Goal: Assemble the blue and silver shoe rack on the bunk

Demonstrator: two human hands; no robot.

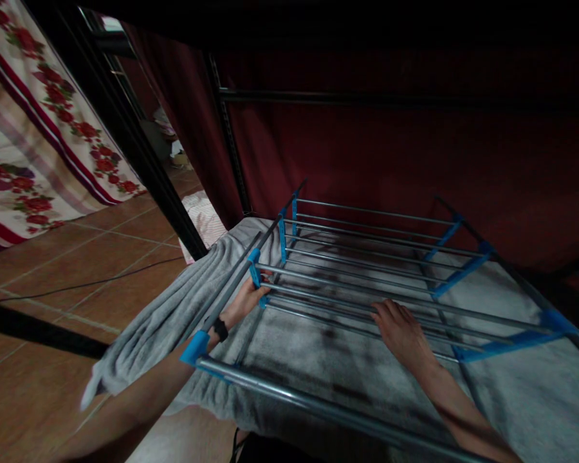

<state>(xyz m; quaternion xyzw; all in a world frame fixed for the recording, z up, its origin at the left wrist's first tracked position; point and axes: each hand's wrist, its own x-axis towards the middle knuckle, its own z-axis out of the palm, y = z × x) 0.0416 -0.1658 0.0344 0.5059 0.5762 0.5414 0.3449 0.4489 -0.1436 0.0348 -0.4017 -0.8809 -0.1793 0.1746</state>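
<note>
A rack of grey metal tubes (313, 404) with blue plastic connectors (194, 348) lies on a grey blanket (289, 334). My left hand (246, 300), with a dark band on the wrist, reaches in at the rack's left side. Its fingers are closed round a blue connector and the tube end there, partly hidden behind them. Over the middle tubes, my right hand (399, 328) has its fingers curled on one metal tube; the fingertips are partly out of sight.
Black metal frame posts (125, 135) stand at the left, with a dark red curtain (367, 154) behind the rack. A floral cloth (53, 128) hangs over the tiled floor (77, 270), where a thin cable (96, 283) runs.
</note>
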